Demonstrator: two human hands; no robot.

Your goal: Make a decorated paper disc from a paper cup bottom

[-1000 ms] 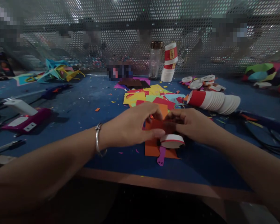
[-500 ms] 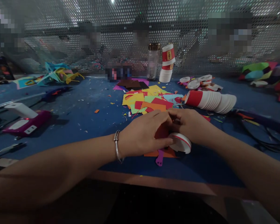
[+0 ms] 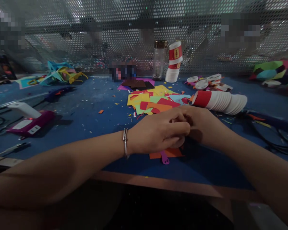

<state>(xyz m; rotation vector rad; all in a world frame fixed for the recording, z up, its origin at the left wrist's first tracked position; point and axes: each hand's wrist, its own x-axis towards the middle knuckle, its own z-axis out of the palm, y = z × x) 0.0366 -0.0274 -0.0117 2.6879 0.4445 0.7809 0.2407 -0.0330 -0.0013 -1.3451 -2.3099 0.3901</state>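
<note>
My left hand (image 3: 159, 131), with a metal bangle at the wrist, and my right hand (image 3: 204, 126) are pressed together over the blue table (image 3: 86, 108), fingers curled and closed. Whatever they hold is hidden; the white and red paper ring seen earlier is covered by the hands. Under them lie an orange paper sheet (image 3: 168, 153) and a small purple paper shape (image 3: 164, 158). Just beyond my hands is a pile of coloured paper pieces (image 3: 153, 100).
A lying stack of red and white paper cups (image 3: 219, 102) sits right of the pile. Upright cups (image 3: 174, 62) and a clear bottle (image 3: 159, 60) stand at the perforated back screen. A purple and white device (image 3: 28, 118) and cables lie left; cut cup rings (image 3: 204, 82) far right.
My left hand slid right and closed over my right hand, covering the white and red ring and most of the orange paper.
</note>
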